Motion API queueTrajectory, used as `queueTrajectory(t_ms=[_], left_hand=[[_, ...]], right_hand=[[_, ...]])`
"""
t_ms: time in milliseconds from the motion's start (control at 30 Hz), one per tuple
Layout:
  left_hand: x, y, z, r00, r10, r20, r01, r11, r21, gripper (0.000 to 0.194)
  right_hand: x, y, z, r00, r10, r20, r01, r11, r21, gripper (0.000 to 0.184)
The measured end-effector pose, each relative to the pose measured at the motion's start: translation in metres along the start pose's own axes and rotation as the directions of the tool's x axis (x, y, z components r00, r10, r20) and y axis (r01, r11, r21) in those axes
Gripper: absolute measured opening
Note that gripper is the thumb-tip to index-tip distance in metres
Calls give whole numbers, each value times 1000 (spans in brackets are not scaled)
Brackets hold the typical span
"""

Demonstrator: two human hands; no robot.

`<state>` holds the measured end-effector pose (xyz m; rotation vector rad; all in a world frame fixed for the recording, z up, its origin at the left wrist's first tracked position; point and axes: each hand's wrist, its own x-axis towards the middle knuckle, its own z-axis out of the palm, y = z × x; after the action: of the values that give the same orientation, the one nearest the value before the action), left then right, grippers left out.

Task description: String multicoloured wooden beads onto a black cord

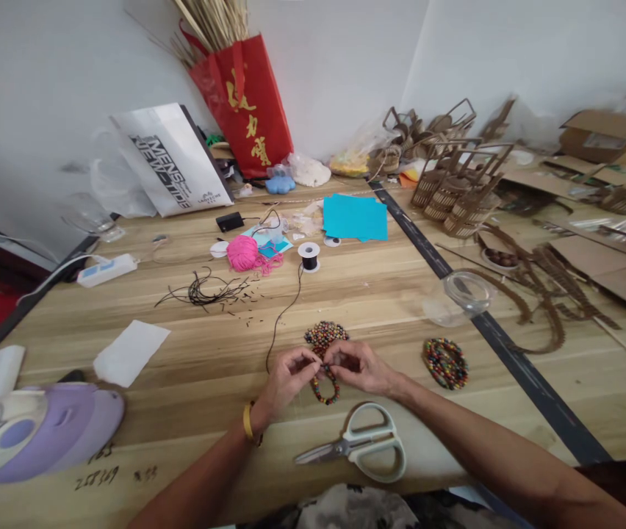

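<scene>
A small loop of multicoloured beads, a beaded bracelet (328, 400), hangs just below my fingertips. My left hand (292, 376) pinches at its top, thumb and finger closed. From the other side my right hand (361, 367) pinches at the same spot, nearly touching the left; the thin cord ends between them are too small to make out. Right behind the hands lies a cluster of coloured beads (327, 334). Black cord runs from a spool (309, 257) down beside my left hand. White-handled scissors (371, 443) lie in front of me, blades partly apart.
Finished-looking bead strands (445, 363) lie to the right. Cut black cords (203, 290), pink yarn (242, 253) and blue sheets (354, 217) are farther back. A purple device (65, 433) and white paper (131, 353) sit left; small woven baskets (464, 198) stand at back right.
</scene>
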<state>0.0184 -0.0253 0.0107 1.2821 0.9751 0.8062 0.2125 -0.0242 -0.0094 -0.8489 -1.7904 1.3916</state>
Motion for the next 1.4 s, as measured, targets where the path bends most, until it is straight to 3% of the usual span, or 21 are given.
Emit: queueTrajectory(t_ms=[100, 300, 500, 667, 800, 967, 1233, 1400], left_hand=[[0, 0, -1, 1000, 10, -12, -11, 999, -44, 22], [0, -3, -2, 1000, -22, 12, 23, 997, -78, 22], [1, -6, -3, 998, -16, 63, 22, 996, -90, 23], [1, -11, -4, 997, -10, 80, 19, 994, -110, 22], [0, -11, -2, 992, -23, 120, 42, 988, -150, 20], [-2, -8, 0, 985, -53, 162, 78, 985, -155, 21], [-3, -4, 1, 966, -116, 231, 164, 966, -202, 28], [-3, -3, 1, 956, -130, 265, 173, 974, -146, 33]], right_hand=[[0, 1, 0, 990, -138, -28, 132, 980, -150, 12], [-1, 6, 0, 929, -370, -6, 336, 850, -406, 9], [-3, 5, -1, 916, -396, 67, 372, 773, -514, 12], [-8, -1, -2, 892, -452, 18, 356, 678, -643, 15], [-9, -5, -1, 867, -496, 46, 407, 654, -638, 15], [-6, -5, 0, 870, -480, 113, 449, 676, -585, 15], [-5, -13, 2, 941, -334, 49, 327, 866, -378, 12], [-4, -16, 1, 950, -300, 84, 310, 886, -345, 24]])
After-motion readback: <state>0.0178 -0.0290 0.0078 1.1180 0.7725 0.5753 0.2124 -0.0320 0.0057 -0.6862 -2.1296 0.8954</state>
